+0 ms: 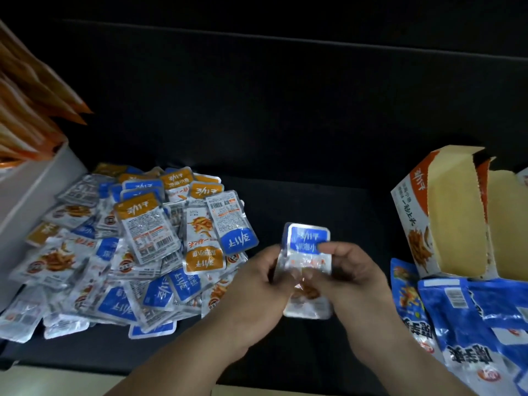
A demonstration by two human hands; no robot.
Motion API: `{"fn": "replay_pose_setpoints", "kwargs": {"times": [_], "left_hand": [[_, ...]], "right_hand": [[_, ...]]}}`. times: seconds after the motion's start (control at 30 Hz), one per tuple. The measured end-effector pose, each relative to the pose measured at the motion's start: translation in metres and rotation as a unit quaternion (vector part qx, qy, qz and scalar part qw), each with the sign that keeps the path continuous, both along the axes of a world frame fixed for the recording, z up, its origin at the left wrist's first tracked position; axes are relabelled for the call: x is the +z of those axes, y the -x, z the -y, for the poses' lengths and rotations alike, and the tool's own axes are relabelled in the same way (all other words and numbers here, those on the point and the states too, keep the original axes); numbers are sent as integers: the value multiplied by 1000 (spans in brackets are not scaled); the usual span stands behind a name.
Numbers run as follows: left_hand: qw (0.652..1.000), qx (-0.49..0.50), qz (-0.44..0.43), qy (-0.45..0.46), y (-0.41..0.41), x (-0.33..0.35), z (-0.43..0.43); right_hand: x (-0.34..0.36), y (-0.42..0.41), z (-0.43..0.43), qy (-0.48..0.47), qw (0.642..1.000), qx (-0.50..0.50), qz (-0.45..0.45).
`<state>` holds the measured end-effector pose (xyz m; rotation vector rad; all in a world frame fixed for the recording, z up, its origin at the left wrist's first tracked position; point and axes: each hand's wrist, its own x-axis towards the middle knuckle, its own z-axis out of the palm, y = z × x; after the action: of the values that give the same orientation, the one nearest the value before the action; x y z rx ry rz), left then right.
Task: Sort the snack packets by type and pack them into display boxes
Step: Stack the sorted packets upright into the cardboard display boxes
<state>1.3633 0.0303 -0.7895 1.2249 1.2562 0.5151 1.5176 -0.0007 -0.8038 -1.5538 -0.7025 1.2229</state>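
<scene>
Both hands, left hand and right hand, are gripping a blue packet between the pile and the open box.

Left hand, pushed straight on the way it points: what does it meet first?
The blue-topped packet in the left hand's own grip, then probably the right hand holding its opposite edge; depth unclear.

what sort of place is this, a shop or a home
Probably a packing or stockroom bench, not certain: a heap of snack packets on a dark surface, an open display box, and the left hand and right hand holding a blue packet.
</scene>
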Motion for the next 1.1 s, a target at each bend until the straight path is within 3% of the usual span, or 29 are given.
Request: {"fn": "replay_pose_setpoints", "kwargs": {"times": [0.07,0.1,0.17,0.2,0.27,0.33,0.37,0.4,0.6,0.7,0.73,0.83,0.93,1.0,1.1], "left_hand": [[990,-21,-95,-98,9,-10,-13],[963,-27,-179,-198,18,-16,-21],[867,-58,-326,-372,34,-27,-37],[829,-85,-379,-402,39,-31,-44],[799,-145,-446,-377,48,-36,-57],[796,-168,-468,-345,53,-41,-64],[794,-169,-471,-345,53,-43,-65],[788,-170,-475,-354,53,-45,-65],[762,-143,-440,-453,51,-44,-61],[751,-81,-406,-515,52,-16,-61],[763,-54,-383,-518,50,-2,-59],[835,-13,-285,-470,41,30,-46],[951,-15,-155,-266,31,31,-36],[980,1,-93,-178,25,24,-36],[992,38,-27,-119,16,20,-40]], "right_hand": [[-2,-7,-20,-10,1000,-26,7],[-5,-11,-32,-13,999,-26,37],[-16,-21,-56,-16,993,-1,115],[-21,-24,-67,-15,989,15,148],[-36,-28,-83,-13,966,41,256],[-48,-33,-92,-22,888,73,454],[-52,-32,-92,-32,851,82,517],[-53,-31,-91,-41,838,86,538],[-65,-30,-69,-67,832,136,533],[-56,-37,-70,-40,833,162,527],[-52,-39,-71,-30,844,170,507],[-31,-41,-64,-62,929,136,338],[-9,-33,-46,-106,958,115,240],[8,-25,-35,-81,974,157,139],[20,-19,-28,-35,987,156,20]]}}
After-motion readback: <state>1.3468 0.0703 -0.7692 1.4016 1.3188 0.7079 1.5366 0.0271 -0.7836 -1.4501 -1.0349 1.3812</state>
